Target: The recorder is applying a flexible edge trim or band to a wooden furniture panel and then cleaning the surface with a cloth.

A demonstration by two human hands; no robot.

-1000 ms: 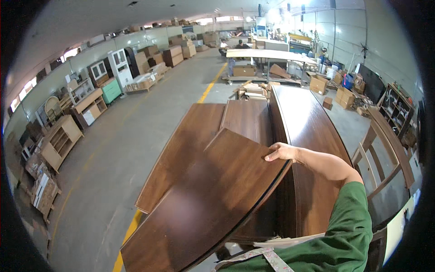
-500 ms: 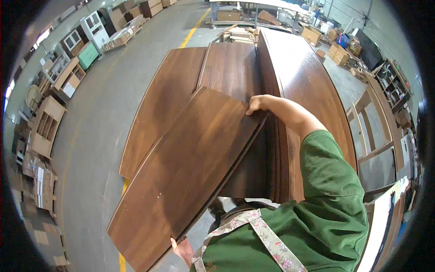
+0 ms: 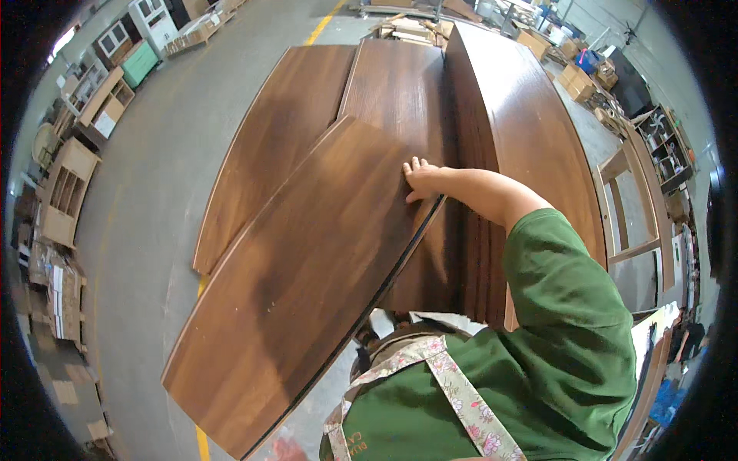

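Observation:
A long brown wooden panel lies slanted over other panels, its near end jutting out toward the lower left. My right hand rests on the panel's far right corner, fingers spread across its surface. Low in the picture, beside the panel's near edge, my left hand is a blur, apart from the edge as far as I can see; its fingers cannot be made out. Under the slanted panel lie a left panel and a middle panel, both partly covered.
A tall stack of brown panels stands to the right, with a pale wooden frame beyond it. Small cabinets and shelves line the left side. Cardboard boxes sit at the far right. A yellow line marks the floor.
My left hand has come off the panel's near edge and moved down. My right hand has gone from gripping the far corner to lying spread on top. The view has shifted slightly.

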